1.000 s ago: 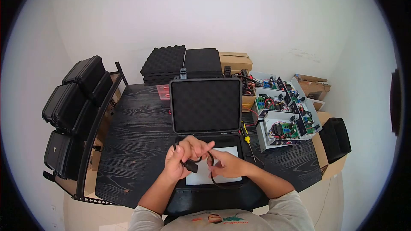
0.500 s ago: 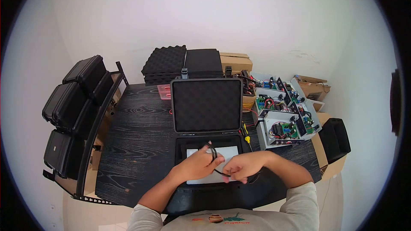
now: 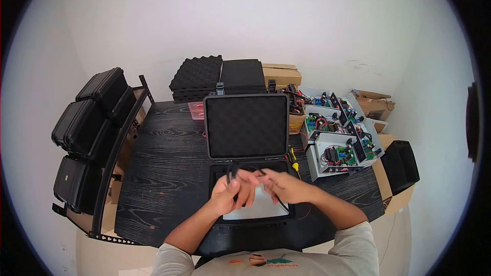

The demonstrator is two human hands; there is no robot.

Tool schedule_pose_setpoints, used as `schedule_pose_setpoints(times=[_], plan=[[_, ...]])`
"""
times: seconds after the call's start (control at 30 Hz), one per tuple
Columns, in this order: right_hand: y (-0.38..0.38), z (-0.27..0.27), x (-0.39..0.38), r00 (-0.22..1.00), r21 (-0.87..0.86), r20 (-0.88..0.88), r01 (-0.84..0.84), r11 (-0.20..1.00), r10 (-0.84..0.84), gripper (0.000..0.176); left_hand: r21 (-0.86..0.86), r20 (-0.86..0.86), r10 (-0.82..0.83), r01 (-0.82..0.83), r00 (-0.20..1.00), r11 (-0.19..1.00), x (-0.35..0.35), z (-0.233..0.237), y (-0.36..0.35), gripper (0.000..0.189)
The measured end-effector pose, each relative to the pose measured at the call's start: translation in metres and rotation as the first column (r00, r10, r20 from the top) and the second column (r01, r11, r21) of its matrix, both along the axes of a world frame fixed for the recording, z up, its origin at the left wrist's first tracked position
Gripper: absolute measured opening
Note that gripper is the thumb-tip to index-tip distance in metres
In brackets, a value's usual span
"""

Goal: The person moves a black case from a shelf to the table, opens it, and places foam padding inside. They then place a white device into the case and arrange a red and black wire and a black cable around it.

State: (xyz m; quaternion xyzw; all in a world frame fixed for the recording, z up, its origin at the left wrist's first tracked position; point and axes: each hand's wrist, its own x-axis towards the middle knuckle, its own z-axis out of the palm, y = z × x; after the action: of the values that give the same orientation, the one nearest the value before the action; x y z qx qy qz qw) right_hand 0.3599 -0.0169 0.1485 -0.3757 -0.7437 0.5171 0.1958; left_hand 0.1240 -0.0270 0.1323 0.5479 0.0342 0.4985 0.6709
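Note:
A thin black cable runs in loops between my two hands. My left hand is closed around the coiled part. My right hand pinches another stretch of it, close to my left fingers; motion smears both sets of fingertips. Below them lies an open black hard case, its foam-lined lid standing up. Inside the case base sits a flat pale grey panel, partly covered by my hands.
Right of the case lie a yellow-handled screwdriver and metal housings with circuit boards. Foam sheets and a cardboard box stand behind. Several black cases fill a rack at left. An open carton is at right.
My right hand has risen from the panel's lower edge toward my left hand. My left hand has shifted slightly left, and the cable loop has spread wider.

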Motion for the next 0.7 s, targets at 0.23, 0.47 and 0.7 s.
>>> schedule_pose_setpoints(times=[0.23, 0.47, 0.7], plan=[[-0.020, -0.022, 0.007, 0.904, 0.237, 0.347, -0.344, 0.909, 0.251, 0.030, -0.078, -0.091, 0.509, -0.515, 0.856, 0.853, 0.011, 0.001, 0.011, 0.055], [-0.033, 0.046, 0.017, 0.951, 0.347, 0.233, -0.277, 0.896, 0.203, 0.019, 0.113, -0.806, 0.079, 0.021, 0.587, 0.993, 0.012, -0.002, 0.002, 0.052], [-0.007, 0.040, 0.032, 0.981, 0.482, -0.148, 0.182, 0.857, -0.125, 0.008, -0.288, -0.556, -0.291, 0.148, 0.779, 0.946, 0.015, 0.002, -0.012, 0.071]])
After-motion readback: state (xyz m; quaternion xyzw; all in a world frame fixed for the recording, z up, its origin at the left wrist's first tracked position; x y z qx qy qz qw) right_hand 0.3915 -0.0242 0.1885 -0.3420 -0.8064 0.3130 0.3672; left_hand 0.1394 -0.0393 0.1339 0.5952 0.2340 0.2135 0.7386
